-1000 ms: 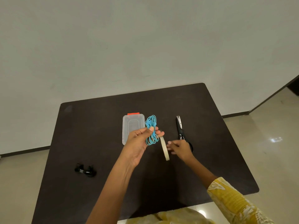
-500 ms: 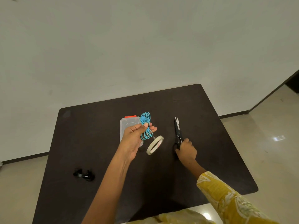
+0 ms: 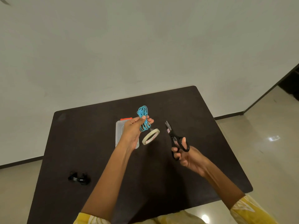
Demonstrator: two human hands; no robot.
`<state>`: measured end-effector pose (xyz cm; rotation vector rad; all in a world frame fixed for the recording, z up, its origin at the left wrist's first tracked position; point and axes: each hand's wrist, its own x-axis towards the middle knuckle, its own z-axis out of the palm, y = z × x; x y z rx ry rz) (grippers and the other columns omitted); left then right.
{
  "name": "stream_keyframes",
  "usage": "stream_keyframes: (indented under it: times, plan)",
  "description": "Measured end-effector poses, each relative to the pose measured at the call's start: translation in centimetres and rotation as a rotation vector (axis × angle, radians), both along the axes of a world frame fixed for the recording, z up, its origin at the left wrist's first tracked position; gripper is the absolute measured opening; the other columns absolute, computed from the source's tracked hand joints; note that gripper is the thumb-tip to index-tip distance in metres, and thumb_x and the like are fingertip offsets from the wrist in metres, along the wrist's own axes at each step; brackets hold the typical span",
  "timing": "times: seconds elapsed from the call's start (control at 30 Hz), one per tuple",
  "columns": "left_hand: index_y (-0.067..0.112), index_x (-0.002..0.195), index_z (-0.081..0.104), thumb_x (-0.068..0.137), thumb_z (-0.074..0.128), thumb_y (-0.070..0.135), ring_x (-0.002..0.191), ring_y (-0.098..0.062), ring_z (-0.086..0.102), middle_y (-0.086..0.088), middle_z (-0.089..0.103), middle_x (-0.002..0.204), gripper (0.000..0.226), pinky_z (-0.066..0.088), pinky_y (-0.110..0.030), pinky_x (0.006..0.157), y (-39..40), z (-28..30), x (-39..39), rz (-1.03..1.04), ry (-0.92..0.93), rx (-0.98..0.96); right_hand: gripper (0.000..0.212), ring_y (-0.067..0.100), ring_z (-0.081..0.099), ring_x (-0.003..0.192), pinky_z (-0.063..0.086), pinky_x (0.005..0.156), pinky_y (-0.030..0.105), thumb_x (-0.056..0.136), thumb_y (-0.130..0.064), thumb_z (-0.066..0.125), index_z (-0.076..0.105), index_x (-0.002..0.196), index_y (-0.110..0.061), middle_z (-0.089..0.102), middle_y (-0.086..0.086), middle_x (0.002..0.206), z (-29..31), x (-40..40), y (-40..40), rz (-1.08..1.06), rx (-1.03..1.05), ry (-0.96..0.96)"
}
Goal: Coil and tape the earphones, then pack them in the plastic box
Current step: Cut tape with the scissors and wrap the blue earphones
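We see the left hand raised over the dark rectangular desk, its fingers closed around a bundle of coiled turquoise earphones. The loops stand up above the fist and hang a little below it, and the part of the cord inside the grip is hidden from us. A roll of pale masking tape tilts just below and to the right of that hand; we cannot tell whether it dangles from a strip stuck to the earphones or rests on the desk, since the join is too small to make out. The clear plastic box with an orange latch lies flat on the desk behind the left hand, which covers most of it, so we cannot say whether its lid is on.

The right hand is closed on the handles of a pair of black-handled scissors, fingers curled through and around the loops. The blades point away from us, and we cannot tell whether they are parted. A small label on the blades is unreadable.

Near the desk's left side sits a small black object, too dark and blurred for us to identify. Yellow patterned sleeves are cut off by the lower edge.
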<state>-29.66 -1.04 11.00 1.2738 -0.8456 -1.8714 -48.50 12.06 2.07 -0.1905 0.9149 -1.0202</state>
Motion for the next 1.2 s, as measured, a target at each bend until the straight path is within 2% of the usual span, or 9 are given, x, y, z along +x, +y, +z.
stream_keyframes:
  times: [0.1, 0.2, 0.3, 0.47, 0.63, 0.8, 1.0, 1.1, 1.2]
  plan:
    - [0.002, 0.115, 0.061, 0.093, 0.056, 0.01, 0.096, -0.019, 0.069, -0.009, 0.07, 0.1, 0.024, 0.053, -0.025, 0.085, -0.8, 0.2, -0.4, 0.022, -0.035, -0.03, 0.064, 0.005, 0.051, 0.067, 0.043, 0.04, 0.013, 0.066, -0.065, 0.07, 0.05, 0.11, -0.024, 0.053, 0.0, 0.086, 0.3, -0.3, 1.5, 0.075, -0.072, -0.244]
    - [0.002, 0.12, 0.059, 0.093, 0.056, 0.011, 0.099, -0.021, 0.068, -0.012, 0.068, 0.109, 0.029, 0.053, -0.026, 0.086, -1.6, 0.4, -0.4, 0.02, -0.048, -0.044, 0.074, 0.013, 0.055, 0.084, 0.053, 0.051, 0.018, 0.069, -0.069, 0.063, 0.045, 0.121, -0.019, 0.051, 0.006, 0.1, -0.1, -0.4, 2.2, 0.155, -0.175, -0.536]
    - [0.001, 0.122, 0.059, 0.093, 0.056, 0.011, 0.1, -0.021, 0.068, -0.015, 0.067, 0.114, 0.03, 0.054, -0.025, 0.085, -1.9, 0.4, -0.5, 0.009, -0.044, -0.056, 0.09, 0.016, 0.054, 0.092, 0.057, 0.058, 0.023, 0.069, -0.07, 0.06, 0.035, 0.134, -0.012, 0.048, 0.009, 0.106, -0.1, 0.1, 1.8, 0.223, -0.25, -0.64]
    - [0.003, 0.12, 0.059, 0.093, 0.056, 0.011, 0.099, -0.02, 0.068, -0.013, 0.067, 0.114, 0.029, 0.053, -0.025, 0.084, -2.0, 0.4, -0.9, 0.01, -0.054, -0.06, 0.099, 0.014, 0.057, 0.085, 0.057, 0.051, 0.023, 0.062, -0.075, 0.061, 0.044, 0.133, -0.009, 0.05, 0.008, 0.099, -0.5, 1.5, 0.7, 0.246, -0.213, -0.631]
    - [0.003, 0.12, 0.059, 0.093, 0.056, 0.011, 0.099, -0.02, 0.069, -0.012, 0.068, 0.11, 0.029, 0.053, -0.027, 0.086, -1.8, 0.3, -1.2, 0.017, -0.043, -0.044, 0.1, 0.016, 0.059, 0.082, 0.057, 0.049, 0.026, 0.058, -0.073, 0.066, 0.043, 0.129, -0.007, 0.05, 0.01, 0.096, -0.9, 3.3, 0.0, 0.222, -0.182, -0.683]
    - [0.0, 0.12, 0.059, 0.093, 0.055, 0.01, 0.096, -0.018, 0.069, -0.015, 0.068, 0.112, 0.029, 0.055, -0.022, 0.08, -1.6, -0.1, -1.3, 0.004, -0.036, -0.045, 0.097, 0.017, 0.06, 0.081, 0.058, 0.049, 0.028, 0.057, -0.071, 0.069, 0.042, 0.126, -0.008, 0.05, 0.011, 0.095, -0.9, 4.4, -0.8, 0.182, -0.178, -0.709]
    - [-0.001, 0.12, 0.059, 0.093, 0.055, 0.009, 0.096, -0.018, 0.069, -0.015, 0.068, 0.111, 0.029, 0.056, -0.021, 0.079, -1.4, -0.4, -1.3, -0.009, -0.011, -0.034, 0.09, 0.009, 0.061, 0.071, 0.056, 0.046, 0.02, 0.058, -0.069, 0.07, 0.046, 0.122, -0.01, 0.051, 0.006, 0.087, -1.3, 4.4, -1.4, 0.099, -0.164, -0.566]
    - [0.0, 0.118, 0.06, 0.094, 0.054, 0.009, 0.095, -0.017, 0.07, -0.013, 0.07, 0.105, 0.027, 0.056, -0.022, 0.079, -1.4, -0.5, -1.5, -0.014, 0.002, -0.025, 0.084, 0.008, 0.058, 0.064, 0.053, 0.043, 0.017, 0.059, -0.064, 0.074, 0.049, 0.119, -0.01, 0.05, 0.004, 0.08, -1.3, 4.3, -1.4, 0.048, -0.128, -0.489]
    - [0.001, 0.121, 0.059, 0.094, 0.055, 0.009, 0.097, -0.019, 0.069, -0.013, 0.069, 0.109, 0.029, 0.055, -0.024, 0.082, -1.4, -0.8, -1.7, -0.014, -0.004, -0.01, 0.077, 0.008, 0.057, 0.054, 0.05, 0.038, 0.016, 0.059, -0.057, 0.079, 0.057, 0.114, -0.008, 0.05, 0.004, 0.075, -1.2, 4.2, -1.3, 0.008, -0.088, -0.444]
